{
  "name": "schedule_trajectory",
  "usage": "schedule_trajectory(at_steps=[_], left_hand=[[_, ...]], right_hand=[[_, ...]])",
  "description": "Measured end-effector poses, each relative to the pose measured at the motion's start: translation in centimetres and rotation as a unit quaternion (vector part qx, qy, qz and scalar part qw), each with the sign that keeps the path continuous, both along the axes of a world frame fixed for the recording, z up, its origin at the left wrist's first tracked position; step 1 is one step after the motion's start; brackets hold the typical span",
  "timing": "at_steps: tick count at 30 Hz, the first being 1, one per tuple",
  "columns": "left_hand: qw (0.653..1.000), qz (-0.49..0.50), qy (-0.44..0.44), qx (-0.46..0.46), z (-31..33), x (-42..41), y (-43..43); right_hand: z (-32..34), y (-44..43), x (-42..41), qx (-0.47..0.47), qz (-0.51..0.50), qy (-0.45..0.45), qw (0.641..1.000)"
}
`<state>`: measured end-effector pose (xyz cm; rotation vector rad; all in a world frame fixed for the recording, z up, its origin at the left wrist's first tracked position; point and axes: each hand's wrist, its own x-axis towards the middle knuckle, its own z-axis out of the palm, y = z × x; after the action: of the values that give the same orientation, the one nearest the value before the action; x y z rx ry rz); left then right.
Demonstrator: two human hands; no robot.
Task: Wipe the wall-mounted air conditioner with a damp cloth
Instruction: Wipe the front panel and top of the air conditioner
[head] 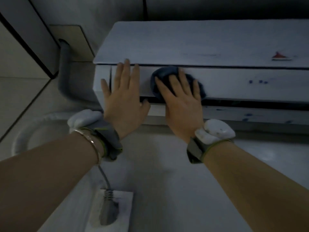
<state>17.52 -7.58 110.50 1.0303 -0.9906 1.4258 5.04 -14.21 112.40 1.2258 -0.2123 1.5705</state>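
A white wall-mounted air conditioner (pixel 209 42) fills the upper right of the head view. My left hand (pixel 123 96) lies flat with fingers spread on the lower front panel near the unit's left end, holding nothing. My right hand (pixel 182 104) presses a crumpled dark blue cloth (pixel 164 74) flat against the same panel, just above the dark air outlet slot (pixel 250 103). The cloth shows above and beside the fingers; the rest is hidden under the palm. Both wrists wear grey straps with white pods.
A grey pipe (pixel 64 69) runs down the wall left of the unit. Below my left forearm a plug and cord (pixel 107 208) sit in a white wall socket (pixel 123 213). A red logo (pixel 280 56) marks the unit's right side. The room is dim.
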Motion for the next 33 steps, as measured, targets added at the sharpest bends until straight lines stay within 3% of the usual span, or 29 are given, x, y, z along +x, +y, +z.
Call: schedule_trajectory(at_steps=[3,10,15,17,19,22,25,33], left_hand=[[0.999,0.019,-0.036,0.023,0.4,-4.1,-1.7],[0.997,-0.039,-0.06,0.028,1.1,-11.6,-4.0],[0.998,-0.028,-0.034,0.038,1.1,-12.5,-4.2],[0.998,-0.026,-0.026,0.046,1.0,-13.0,-4.0],[0.998,-0.019,-0.027,0.05,1.0,-13.9,-3.7],[0.997,-0.003,-0.047,0.056,1.3,-16.3,-3.7],[0.996,-0.013,-0.067,0.06,1.7,-19.5,-3.9],[0.984,-0.015,-0.15,0.096,2.2,-27.1,-6.9]], right_hand=[[-0.3,-1.2,-3.8,0.032,0.011,-0.019,0.999],[0.1,-4.3,-15.3,0.104,0.054,-0.137,0.984],[0.7,-5.7,-20.8,0.154,0.165,-0.273,0.935],[0.9,-5.4,-21.0,0.171,0.164,-0.298,0.925],[0.8,-4.7,-19.7,0.174,0.12,-0.261,0.942],[0.2,-4.0,-17.4,0.16,0.061,-0.129,0.977],[0.2,-3.9,-18.3,0.164,0.035,-0.07,0.983],[0.7,-6.8,-27.8,0.199,0.053,-0.14,0.969]])
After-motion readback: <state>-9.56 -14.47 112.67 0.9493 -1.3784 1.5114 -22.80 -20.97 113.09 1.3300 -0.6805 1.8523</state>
